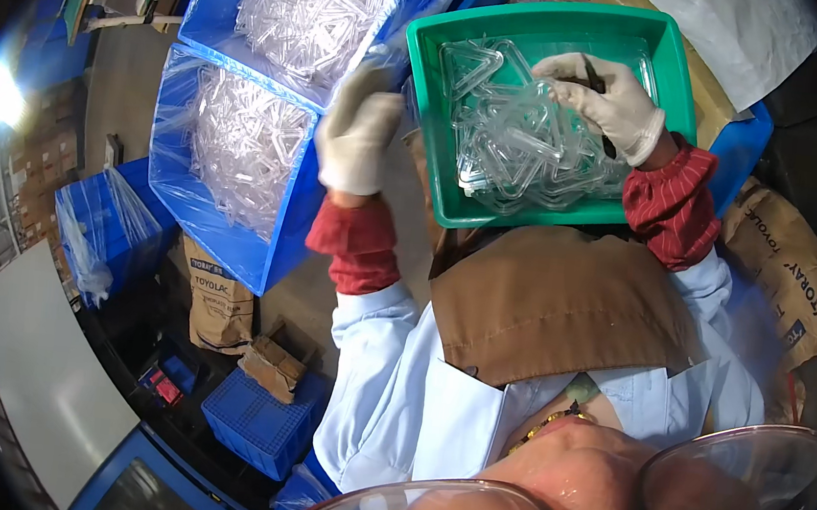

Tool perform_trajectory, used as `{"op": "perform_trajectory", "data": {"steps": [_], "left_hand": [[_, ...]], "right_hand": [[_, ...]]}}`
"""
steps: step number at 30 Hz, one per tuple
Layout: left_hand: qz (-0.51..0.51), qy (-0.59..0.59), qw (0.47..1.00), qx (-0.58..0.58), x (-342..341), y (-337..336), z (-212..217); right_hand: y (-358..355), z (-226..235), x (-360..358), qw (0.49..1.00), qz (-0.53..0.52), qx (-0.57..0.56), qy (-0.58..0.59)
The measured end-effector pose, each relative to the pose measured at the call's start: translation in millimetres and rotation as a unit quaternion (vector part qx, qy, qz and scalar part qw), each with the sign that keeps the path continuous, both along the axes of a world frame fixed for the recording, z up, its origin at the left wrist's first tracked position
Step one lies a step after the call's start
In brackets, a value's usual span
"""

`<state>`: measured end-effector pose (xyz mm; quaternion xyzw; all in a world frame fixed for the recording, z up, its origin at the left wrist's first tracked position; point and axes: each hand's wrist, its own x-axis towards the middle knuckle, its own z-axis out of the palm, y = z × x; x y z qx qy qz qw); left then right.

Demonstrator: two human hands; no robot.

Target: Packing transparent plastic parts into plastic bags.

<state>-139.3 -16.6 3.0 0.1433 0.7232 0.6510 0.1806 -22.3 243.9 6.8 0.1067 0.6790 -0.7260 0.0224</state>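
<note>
Glasses rim (734, 454) nearest, right hand (605, 102) clamped on dark tool (pen-like) (595, 76) over clear parts (528, 139) in green tray (540, 219), left hand (356, 132) raised, grip unclear

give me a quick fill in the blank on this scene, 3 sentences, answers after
1. The clear plastic parts under the right hand lie in a ____ tray.
2. Both hands wear ____ gloves.
3. The left hand is raised beside two ____ bins lined with plastic film.

Missing words: green; white; blue
</note>
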Motion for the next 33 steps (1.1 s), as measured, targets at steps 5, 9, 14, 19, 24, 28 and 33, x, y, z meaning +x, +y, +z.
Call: {"op": "perform_trajectory", "data": {"steps": [5, 9, 14, 19, 24, 28, 33], "left_hand": [[-0.233, -0.067, 0.970, -0.035, 41, 73, 7], [-0.007, -0.150, 0.983, 0.107, 53, 72, -15], [0.058, -0.178, 0.964, 0.188, 66, 78, -25], [0.086, -0.185, 0.960, 0.191, 70, 79, -25], [-0.022, -0.142, 0.983, 0.115, 71, 74, -30], [-0.087, 0.175, 0.980, -0.028, 52, 73, -20], [-0.091, -0.196, 0.972, 0.091, 63, 75, -13]], "right_hand": [[-14, 13, -8, 0.998, 0.014, -0.002, 0.058], [-4, -10, 13, 0.997, -0.032, 0.033, 0.058], [-28, -12, 26, 0.997, -0.077, -0.027, 0.002], [-32, -16, 22, 0.997, -0.068, -0.008, 0.045], [-35, -7, 13, 0.989, -0.126, 0.059, 0.042], [-16, 4, 3, 0.989, -0.005, 0.151, 0.009], [-12, 4, 13, 0.979, 0.000, 0.153, 0.134]]}}
